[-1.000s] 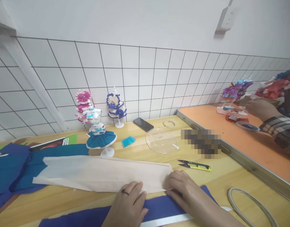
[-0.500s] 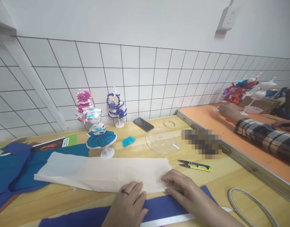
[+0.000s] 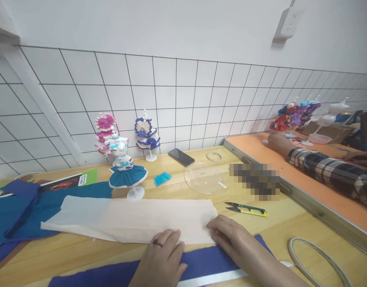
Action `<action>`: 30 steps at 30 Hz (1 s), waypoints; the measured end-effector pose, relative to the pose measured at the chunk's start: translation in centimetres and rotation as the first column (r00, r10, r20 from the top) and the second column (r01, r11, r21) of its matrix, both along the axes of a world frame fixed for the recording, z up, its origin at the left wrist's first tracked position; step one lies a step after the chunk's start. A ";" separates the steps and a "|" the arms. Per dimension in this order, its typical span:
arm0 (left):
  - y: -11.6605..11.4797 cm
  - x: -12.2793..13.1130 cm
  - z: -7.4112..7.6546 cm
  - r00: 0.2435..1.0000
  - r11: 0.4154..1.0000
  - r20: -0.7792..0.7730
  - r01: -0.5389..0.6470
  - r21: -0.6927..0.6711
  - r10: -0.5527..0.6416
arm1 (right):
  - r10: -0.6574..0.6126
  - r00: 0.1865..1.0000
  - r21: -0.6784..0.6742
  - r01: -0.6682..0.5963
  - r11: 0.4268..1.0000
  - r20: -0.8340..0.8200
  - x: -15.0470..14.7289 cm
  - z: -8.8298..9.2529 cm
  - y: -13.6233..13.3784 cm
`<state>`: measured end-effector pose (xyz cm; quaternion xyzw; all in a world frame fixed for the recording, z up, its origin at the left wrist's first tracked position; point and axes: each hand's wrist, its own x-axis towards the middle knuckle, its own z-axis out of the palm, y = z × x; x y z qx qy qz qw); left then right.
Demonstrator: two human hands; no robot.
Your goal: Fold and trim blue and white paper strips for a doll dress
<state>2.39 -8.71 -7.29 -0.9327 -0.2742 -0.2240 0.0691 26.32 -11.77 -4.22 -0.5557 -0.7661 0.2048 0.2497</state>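
A long strip of cream fabric (image 3: 126, 217) lies across the wooden table in front of me. My left hand (image 3: 164, 255) rests palm down at its near edge, fingers extended over the fabric. At the strip's right end, my right hand (image 3: 231, 235) has its fingers bent together on the corner, pinching the fabric; the thumb is partly hidden. Purple fabric (image 3: 201, 263) with a white band (image 3: 215, 278) lies under both wrists. Beyond the strip stands a small dress form (image 3: 123, 159) in a teal skirt. Yellow-handled thread snips (image 3: 246, 209) lie right of the strip.
Teal fabric (image 3: 90, 190) lies at left. Farther back are two more dressed forms, a pleated blue piece (image 3: 162, 179), a phone (image 3: 181, 157) and a clear round lid (image 3: 204, 179). A hoop (image 3: 318, 261) lies at right. Another person's plaid sleeve (image 3: 321, 167) crosses the orange table (image 3: 258, 149).
My right fingers have drawn closer together at the fabric's corner. The strip's left end has shifted slightly. The other person's hand and the dressed forms by it have moved left.
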 end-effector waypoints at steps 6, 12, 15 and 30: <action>0.0 0.1 -0.3 1.000 0.999 -0.009 -0.012 0.030 0.012 | -0.006 0.999 -0.004 0.006 1.000 0.039 0.2 -0.2 0.0; -0.2 0.5 0.0 1.000 0.988 -0.016 -0.015 0.154 0.018 | -0.026 0.998 -0.022 0.027 0.999 0.053 0.1 0.1 0.0; -0.1 1.0 0.1 1.000 0.977 0.007 0.006 0.214 -0.008 | -0.032 0.998 -0.039 0.033 0.999 0.049 0.2 0.0 -0.1; -0.6 1.3 0.3 0.984 0.992 -0.173 -0.072 -0.107 0.053 | -0.110 0.994 -0.172 0.106 0.979 -0.014 -0.4 1.0 -0.5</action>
